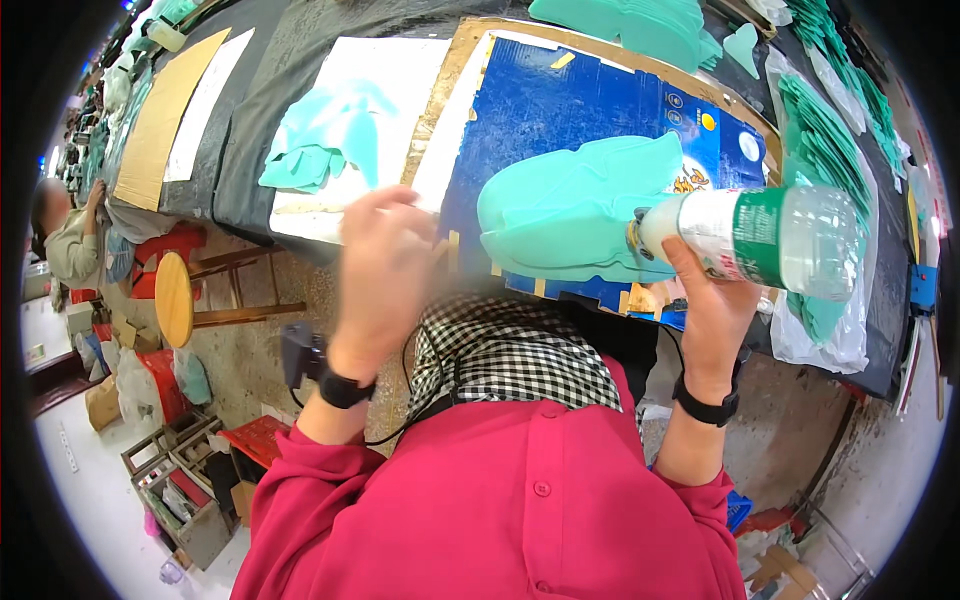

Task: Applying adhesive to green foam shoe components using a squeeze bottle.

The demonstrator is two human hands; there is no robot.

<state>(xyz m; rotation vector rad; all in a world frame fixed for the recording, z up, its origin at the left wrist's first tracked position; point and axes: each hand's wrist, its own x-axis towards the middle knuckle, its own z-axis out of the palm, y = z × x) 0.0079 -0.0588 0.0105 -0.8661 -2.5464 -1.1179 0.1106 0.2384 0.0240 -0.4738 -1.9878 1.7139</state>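
Observation:
In my right hand (715, 300) is a clear plastic bottle (765, 235) with a white and green label. It lies nearly sideways, its narrow neck turned left over a layered stack of mint-green cut pieces (560, 210). That stack rests on a blue printed board (530, 100). My left hand (385, 265) is raised left of the board's near corner, smeared by motion, so its fingers are unclear. Just beyond it, another loose heap of mint-green pieces (325, 135) lies on a white sheet (400, 70).
More mint-green stacks (640, 25) lie behind the board, and others (830, 130) on plastic at the right. A wooden stool (175, 300) stands left of the table. Far left is another person (72, 235) beside a brown cardboard sheet (165, 125).

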